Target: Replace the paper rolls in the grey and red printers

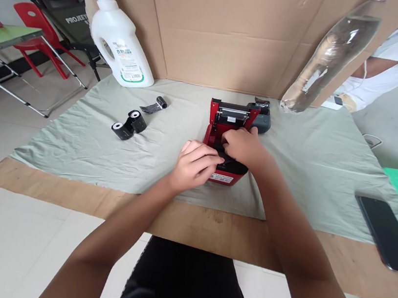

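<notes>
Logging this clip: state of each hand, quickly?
Left hand: loosely curled at the red machine; grip unclear.
Right hand: partly inside it; grip hidden, cannot tell.

The cloth (84, 147) lies on the table (211, 222), short of its near edge; mid-cloth stands the printer (217, 136), left hand (194, 165) at its near left, right hand (245, 148) in it; a device (264, 122) sits behind, rightward; rolls (123, 131) lie left, a strip (152, 108) behind them; jug (121, 44) back left, bottle (329, 64) back right, before the cardboard (230, 35); phone (390, 235) far right.
</notes>
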A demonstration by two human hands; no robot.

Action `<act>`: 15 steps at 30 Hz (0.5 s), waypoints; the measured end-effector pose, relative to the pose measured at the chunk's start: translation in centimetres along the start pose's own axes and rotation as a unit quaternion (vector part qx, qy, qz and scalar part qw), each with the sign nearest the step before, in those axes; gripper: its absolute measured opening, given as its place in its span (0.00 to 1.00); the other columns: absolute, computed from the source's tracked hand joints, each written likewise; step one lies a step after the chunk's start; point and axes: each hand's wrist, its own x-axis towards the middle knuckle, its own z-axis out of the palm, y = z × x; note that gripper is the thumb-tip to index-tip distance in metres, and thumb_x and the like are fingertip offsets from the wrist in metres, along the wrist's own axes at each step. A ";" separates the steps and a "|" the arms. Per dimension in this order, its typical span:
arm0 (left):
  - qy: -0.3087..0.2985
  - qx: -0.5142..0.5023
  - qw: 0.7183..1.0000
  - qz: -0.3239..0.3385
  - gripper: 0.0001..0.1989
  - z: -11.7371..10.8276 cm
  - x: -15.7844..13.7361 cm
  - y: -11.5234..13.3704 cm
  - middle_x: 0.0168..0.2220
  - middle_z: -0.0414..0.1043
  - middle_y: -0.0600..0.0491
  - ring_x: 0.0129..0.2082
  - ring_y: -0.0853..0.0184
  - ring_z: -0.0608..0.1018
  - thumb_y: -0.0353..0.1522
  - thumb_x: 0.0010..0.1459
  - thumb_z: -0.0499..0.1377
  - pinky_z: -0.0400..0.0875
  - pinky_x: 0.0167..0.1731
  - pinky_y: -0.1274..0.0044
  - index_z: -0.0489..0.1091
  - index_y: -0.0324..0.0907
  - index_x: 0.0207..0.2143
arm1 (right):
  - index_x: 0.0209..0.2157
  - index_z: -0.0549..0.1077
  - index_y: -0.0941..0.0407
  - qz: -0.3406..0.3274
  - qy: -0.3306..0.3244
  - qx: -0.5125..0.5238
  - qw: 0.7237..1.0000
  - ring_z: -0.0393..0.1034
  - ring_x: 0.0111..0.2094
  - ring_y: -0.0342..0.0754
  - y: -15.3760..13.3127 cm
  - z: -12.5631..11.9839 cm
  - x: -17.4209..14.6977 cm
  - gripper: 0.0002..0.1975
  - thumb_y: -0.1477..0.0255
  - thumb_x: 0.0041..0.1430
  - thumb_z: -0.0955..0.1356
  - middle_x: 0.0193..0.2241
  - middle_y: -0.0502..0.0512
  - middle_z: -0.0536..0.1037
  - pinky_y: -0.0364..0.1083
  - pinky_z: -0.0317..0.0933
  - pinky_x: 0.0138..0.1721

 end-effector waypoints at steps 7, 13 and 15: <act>0.019 0.003 1.000 0.018 0.10 -0.2 -0.3 0.0 0.37 0.80 0.53 0.36 0.64 0.76 0.29 0.68 0.56 0.64 0.39 0.68 0.77 0.49 0.42 | 0.37 0.78 0.55 -0.059 0.154 0.239 0.957 0.70 0.38 0.50 2.7 -3.7 -2.9 0.15 0.70 0.70 0.60 0.36 0.55 0.80 0.48 0.58 0.42; 0.037 0.017 0.996 0.073 0.11 -0.3 -0.4 0.1 0.37 0.80 0.53 0.35 0.66 0.77 0.27 0.68 0.55 0.66 0.39 0.69 0.76 0.49 0.45 | 0.52 0.74 0.55 0.002 0.323 0.205 0.924 0.68 0.51 0.56 2.8 -3.3 -2.0 0.17 0.65 0.74 0.58 0.47 0.61 0.78 0.52 0.59 0.51; 0.052 0.020 0.994 0.096 0.12 -0.4 -0.3 0.3 0.37 0.80 0.53 0.35 0.67 0.77 0.26 0.68 0.56 0.66 0.39 0.70 0.75 0.49 0.47 | 0.51 0.74 0.56 -0.012 0.314 0.213 0.925 0.70 0.48 0.55 2.8 -3.1 -1.9 0.17 0.65 0.75 0.58 0.43 0.60 0.79 0.52 0.59 0.51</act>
